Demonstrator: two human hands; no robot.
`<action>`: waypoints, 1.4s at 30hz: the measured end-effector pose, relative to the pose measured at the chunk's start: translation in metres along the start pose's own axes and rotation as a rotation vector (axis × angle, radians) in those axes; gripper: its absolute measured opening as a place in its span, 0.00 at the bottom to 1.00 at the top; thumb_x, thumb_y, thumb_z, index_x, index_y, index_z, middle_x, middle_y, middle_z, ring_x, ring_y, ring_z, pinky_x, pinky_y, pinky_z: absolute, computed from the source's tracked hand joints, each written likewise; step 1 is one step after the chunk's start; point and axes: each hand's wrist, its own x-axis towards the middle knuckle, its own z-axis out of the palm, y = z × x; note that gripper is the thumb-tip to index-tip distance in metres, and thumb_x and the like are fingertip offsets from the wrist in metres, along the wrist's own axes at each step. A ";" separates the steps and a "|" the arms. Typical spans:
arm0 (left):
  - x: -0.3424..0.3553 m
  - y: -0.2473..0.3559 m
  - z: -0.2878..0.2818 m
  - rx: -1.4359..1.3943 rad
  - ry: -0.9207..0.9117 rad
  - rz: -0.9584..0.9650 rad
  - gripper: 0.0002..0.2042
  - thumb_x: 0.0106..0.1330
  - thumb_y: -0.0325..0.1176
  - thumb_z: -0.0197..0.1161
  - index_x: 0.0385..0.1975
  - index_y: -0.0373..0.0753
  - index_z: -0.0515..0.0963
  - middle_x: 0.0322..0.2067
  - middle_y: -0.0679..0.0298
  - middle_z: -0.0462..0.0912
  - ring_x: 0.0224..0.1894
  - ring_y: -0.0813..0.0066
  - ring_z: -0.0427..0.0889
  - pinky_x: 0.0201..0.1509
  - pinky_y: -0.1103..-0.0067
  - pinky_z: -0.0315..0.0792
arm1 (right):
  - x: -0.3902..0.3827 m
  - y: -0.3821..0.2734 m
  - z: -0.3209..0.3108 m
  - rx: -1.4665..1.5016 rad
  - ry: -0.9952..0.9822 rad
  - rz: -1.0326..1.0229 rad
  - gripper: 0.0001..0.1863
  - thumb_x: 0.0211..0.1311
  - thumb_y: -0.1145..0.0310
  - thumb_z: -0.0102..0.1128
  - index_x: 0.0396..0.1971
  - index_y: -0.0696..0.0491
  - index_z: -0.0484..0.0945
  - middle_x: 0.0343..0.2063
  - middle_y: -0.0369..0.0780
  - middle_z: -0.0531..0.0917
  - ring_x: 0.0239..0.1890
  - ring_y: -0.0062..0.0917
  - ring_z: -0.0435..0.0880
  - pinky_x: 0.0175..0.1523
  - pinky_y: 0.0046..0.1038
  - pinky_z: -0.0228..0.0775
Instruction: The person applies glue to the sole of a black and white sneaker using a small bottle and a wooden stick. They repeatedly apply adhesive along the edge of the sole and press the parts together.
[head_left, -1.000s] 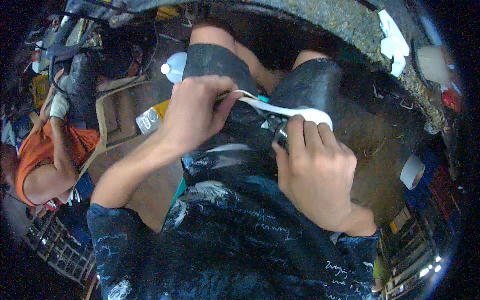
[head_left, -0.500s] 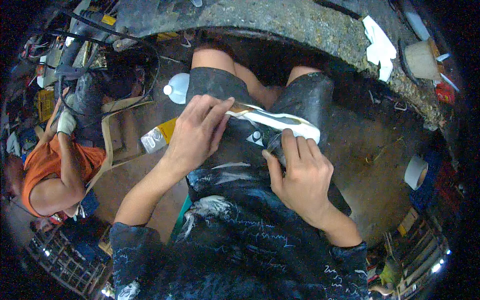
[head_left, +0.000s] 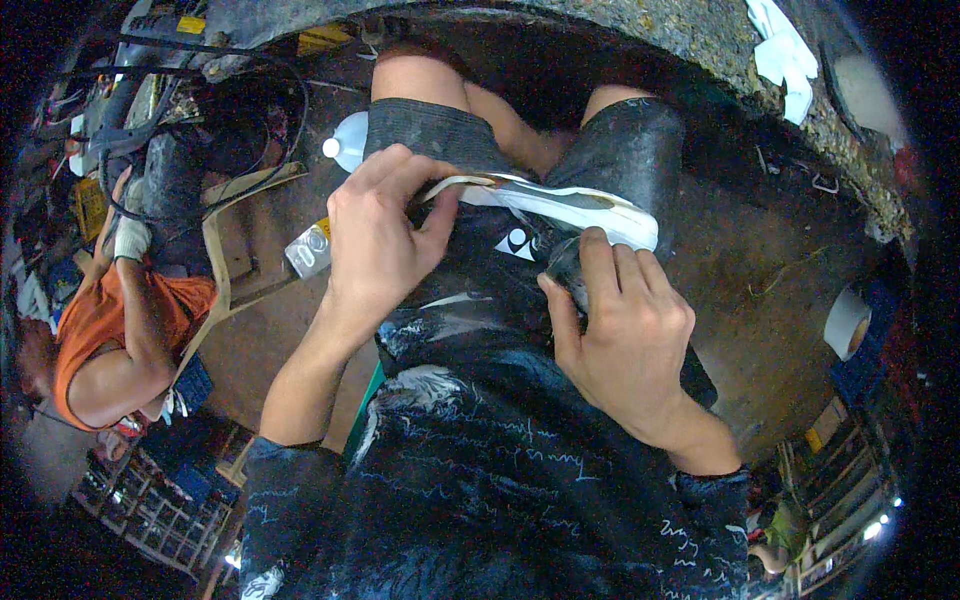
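Across my lap lies a long white shoe sole (head_left: 600,212) with grey patches along its side. My left hand (head_left: 380,215) is closed on its left end, thumb and fingers pinching a thin, pale edge strip that curves up there. Brown shows at that end, beside the strip. My right hand (head_left: 630,320) is closed near the sole's right end, its fingertips bent over a dark, glossy, soft-looking piece (head_left: 567,268) just below the sole. Whether this dark piece is joined to the sole is hidden by my fingers.
A translucent jug (head_left: 350,140) stands left of my leg, near a yellow and silver packet (head_left: 308,250). Farther left sits a person in orange (head_left: 130,340), wearing a glove, beside cables. A rough bench edge (head_left: 690,60) curves ahead; a white roll (head_left: 847,322) is at right.
The left end of the sole now bends upward, its pale strip arching between my left thumb and fingers. My right hand keeps its hold near the other end. The whole view has shifted slightly.
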 end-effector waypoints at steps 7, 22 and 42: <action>0.002 0.005 -0.003 -0.022 -0.045 -0.080 0.06 0.60 0.30 0.79 0.33 0.39 0.88 0.31 0.56 0.85 0.37 0.50 0.88 0.40 0.62 0.80 | -0.001 0.003 -0.006 -0.014 -0.015 0.014 0.25 0.63 0.62 0.77 0.53 0.63 0.83 0.34 0.48 0.85 0.36 0.43 0.87 0.39 0.42 0.82; 0.003 0.020 -0.014 0.118 -0.158 -0.059 0.11 0.60 0.36 0.79 0.26 0.37 0.85 0.29 0.55 0.86 0.32 0.48 0.88 0.39 0.59 0.82 | -0.001 0.011 -0.021 -0.110 -0.053 -0.078 0.27 0.59 0.62 0.78 0.55 0.61 0.84 0.36 0.45 0.83 0.38 0.39 0.85 0.38 0.39 0.80; -0.002 0.039 -0.009 0.280 -0.212 -0.116 0.16 0.69 0.45 0.75 0.26 0.38 0.86 0.31 0.56 0.87 0.33 0.48 0.89 0.38 0.58 0.83 | 0.003 0.023 -0.034 -0.250 -0.069 -0.174 0.29 0.56 0.66 0.75 0.59 0.58 0.82 0.39 0.41 0.82 0.41 0.35 0.82 0.44 0.37 0.74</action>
